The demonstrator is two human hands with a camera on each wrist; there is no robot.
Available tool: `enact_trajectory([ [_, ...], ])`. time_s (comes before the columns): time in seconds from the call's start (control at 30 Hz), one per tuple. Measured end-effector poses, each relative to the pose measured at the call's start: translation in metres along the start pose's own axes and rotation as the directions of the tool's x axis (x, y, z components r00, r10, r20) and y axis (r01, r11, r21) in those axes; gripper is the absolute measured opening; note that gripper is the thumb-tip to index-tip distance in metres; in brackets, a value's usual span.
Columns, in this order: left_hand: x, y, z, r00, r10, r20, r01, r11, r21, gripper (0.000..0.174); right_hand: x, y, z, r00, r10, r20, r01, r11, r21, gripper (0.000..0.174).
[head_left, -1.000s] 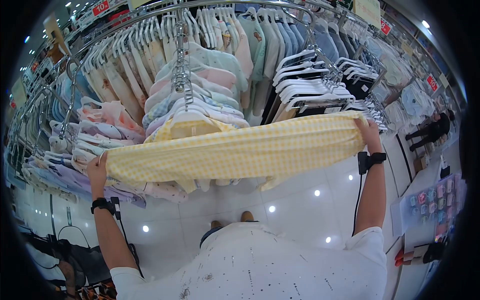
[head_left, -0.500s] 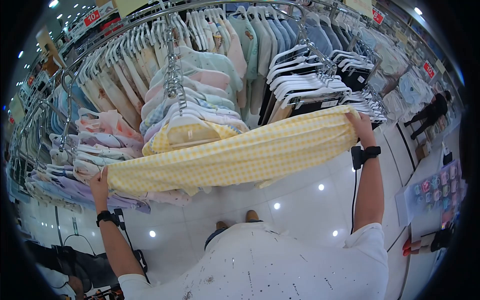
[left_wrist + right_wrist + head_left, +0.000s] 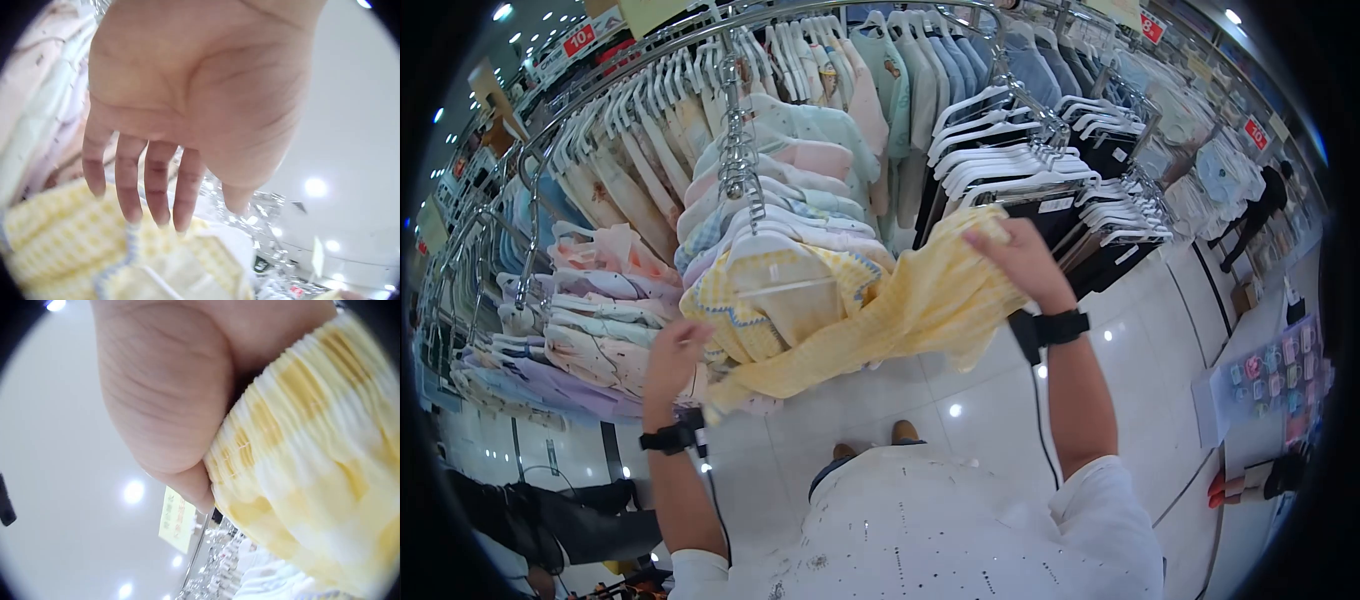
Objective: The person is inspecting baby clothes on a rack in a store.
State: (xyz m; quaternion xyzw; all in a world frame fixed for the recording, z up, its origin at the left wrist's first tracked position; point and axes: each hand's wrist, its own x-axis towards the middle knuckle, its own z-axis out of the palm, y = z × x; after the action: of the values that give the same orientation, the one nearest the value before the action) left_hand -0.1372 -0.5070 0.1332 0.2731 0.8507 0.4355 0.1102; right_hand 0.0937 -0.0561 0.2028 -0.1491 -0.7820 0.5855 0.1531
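My right hand (image 3: 1027, 262) grips yellow-and-white checked pants (image 3: 890, 325) by their gathered elastic waistband (image 3: 262, 425). The cloth sags leftward from that grip, its loose end hanging near my left hand (image 3: 672, 362). In the left wrist view, the left hand's fingers (image 3: 159, 181) are spread and nearly straight, with nothing held, in front of a matching checked top (image 3: 69, 231). That top, with blue scalloped trim, hangs from a white hanger (image 3: 765, 247) at the front of the rack; the pants cover part of its lower front.
Pastel clothes (image 3: 800, 160) hang behind on a curved metal rack (image 3: 730, 22). Dark garments on white hangers (image 3: 1010, 165) are close beyond my right hand. More folded-over clothes (image 3: 600, 340) hang at left. A person in dark clothes (image 3: 1260, 215) stands at far right.
The pants were stretched wide between both hands. My left hand has let go and moved right; my right hand has moved left with the waistband, and the cloth now sags.
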Motion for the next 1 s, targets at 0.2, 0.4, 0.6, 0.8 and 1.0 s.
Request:
enact_trajectory([
  [0.2, 0.012, 0.124, 0.101, 0.926, 0.325, 0.193, -0.293, 0.94, -0.177, 0.06, 0.004, -0.013, 0.097, 0.966, -0.158, 0.203, 0.173, 0.983, -0.059, 0.033],
  [0.4, 0.025, 0.132, 0.123, 0.948, 0.206, 0.243, -0.117, 0.935, -0.336, 0.054, -0.003, -0.05, 0.116, 0.907, -0.174, 0.383, 0.148, 0.984, 0.096, 0.036],
  [0.6, 0.018, 0.099, 0.097, 0.98, 0.196, 0.021, -0.148, 0.802, -0.579, 0.031, -0.011, -0.022, 0.088, 0.967, -0.152, 0.204, 0.139, 0.987, 0.077, 0.036],
  [0.8, 0.005, 0.102, 0.092, 0.97, 0.243, -0.017, -0.22, 0.845, -0.487, 0.023, -0.028, -0.008, 0.077, 0.943, -0.072, 0.324, 0.136, 0.974, -0.181, 0.035],
  [1.0, 0.005, 0.098, 0.101, 0.964, 0.246, 0.101, -0.181, 0.886, -0.428, 0.025, -0.019, 0.017, 0.072, 0.959, 0.051, 0.278, 0.011, 0.977, -0.215, 0.018],
])
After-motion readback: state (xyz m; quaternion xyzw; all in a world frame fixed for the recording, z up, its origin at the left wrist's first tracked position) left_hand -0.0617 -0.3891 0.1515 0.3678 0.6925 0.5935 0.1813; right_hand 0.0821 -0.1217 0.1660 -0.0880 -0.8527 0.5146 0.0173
